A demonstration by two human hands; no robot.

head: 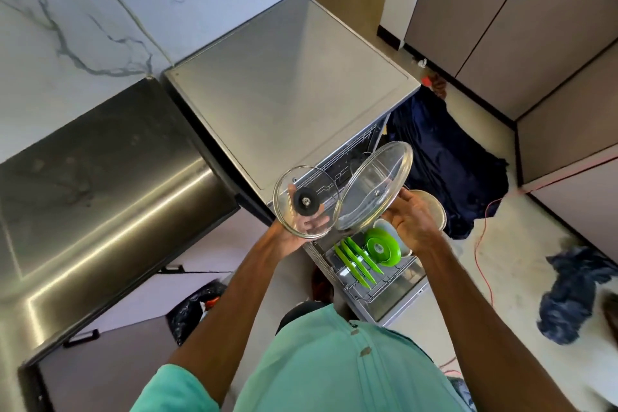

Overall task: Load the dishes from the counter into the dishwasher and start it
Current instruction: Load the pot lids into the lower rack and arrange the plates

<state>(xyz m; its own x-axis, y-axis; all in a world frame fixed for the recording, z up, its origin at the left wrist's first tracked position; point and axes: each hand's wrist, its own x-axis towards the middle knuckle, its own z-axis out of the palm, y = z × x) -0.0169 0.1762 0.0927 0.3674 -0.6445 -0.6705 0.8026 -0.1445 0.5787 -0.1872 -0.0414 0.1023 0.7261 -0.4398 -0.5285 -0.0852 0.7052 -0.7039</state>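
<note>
Over dishwasher [291, 84], left hand [297, 235] holding small lid [306, 207], right hand [414, 221] large lid [374, 184]

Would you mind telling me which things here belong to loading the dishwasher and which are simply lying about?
Job: small glass lid, held by the left hand; large glass lid, held by the right hand; green plates in the rack; open dishwasher.
Lying about: dark blue cloth on the floor; red cable; crumpled blue cloth; black bag.
</note>
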